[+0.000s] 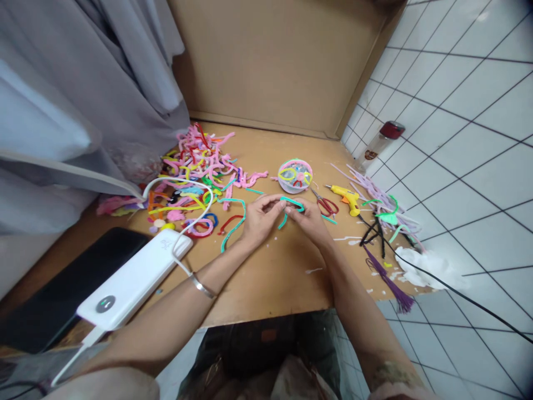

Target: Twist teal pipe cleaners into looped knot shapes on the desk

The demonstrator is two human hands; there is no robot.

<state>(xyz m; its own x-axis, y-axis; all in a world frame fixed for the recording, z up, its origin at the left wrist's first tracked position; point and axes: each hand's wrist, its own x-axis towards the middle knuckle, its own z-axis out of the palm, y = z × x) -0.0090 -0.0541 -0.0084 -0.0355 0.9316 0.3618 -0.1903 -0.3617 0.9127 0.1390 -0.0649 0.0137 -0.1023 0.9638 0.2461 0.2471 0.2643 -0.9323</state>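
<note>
Above the middle of the table, my left hand (263,218) and my right hand (308,218) are close together, both closed on a teal pipe cleaner (292,202). The piece is bent into a narrow shape between my fingertips, and one end hangs below them. Just beyond my hands sits a round clear container (295,176) with pink, yellow and red pieces on top. Red-handled scissors (328,205) lie right of my right hand. More teal pipe cleaner (244,214) lies curved to the left of my left hand.
Colorful pipe cleaners (204,161) are heaped at the back left. A white power bank (135,280) with a cable lies on a black object (54,294). At right are a yellow glue gun (347,199), a purple tassel (391,286) and a red-capped bottle (381,145).
</note>
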